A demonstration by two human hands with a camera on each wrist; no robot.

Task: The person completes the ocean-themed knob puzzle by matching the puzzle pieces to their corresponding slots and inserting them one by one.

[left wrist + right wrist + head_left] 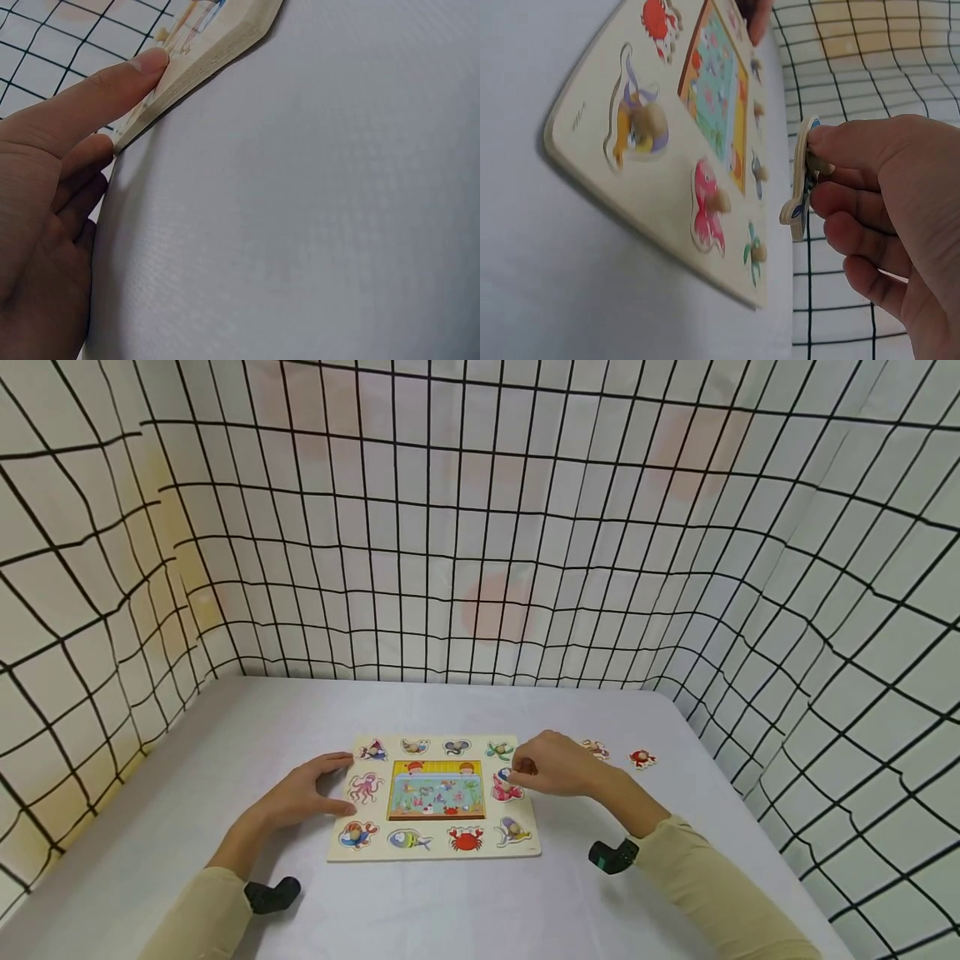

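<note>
A wooden peg puzzle board (435, 852) with sea animals round a central aquarium picture (437, 793) lies flat on the table. My left hand (297, 789) rests at its left edge, thumb and fingers spread, the thumb on the rim in the left wrist view. My right hand (558, 766) pinches a thin wooden puzzle piece (801, 180) by its peg, partly blue. This piece hangs above the board's right side, near the pink fish piece (707, 206). Its picture faces mostly away in the right wrist view.
Two loose pieces, a brownish one (596, 749) and a red one (642, 759), lie right of the board, behind my right forearm. A white cloth covers the table (420, 910). Black grid netting (450, 535) stands round the back and sides.
</note>
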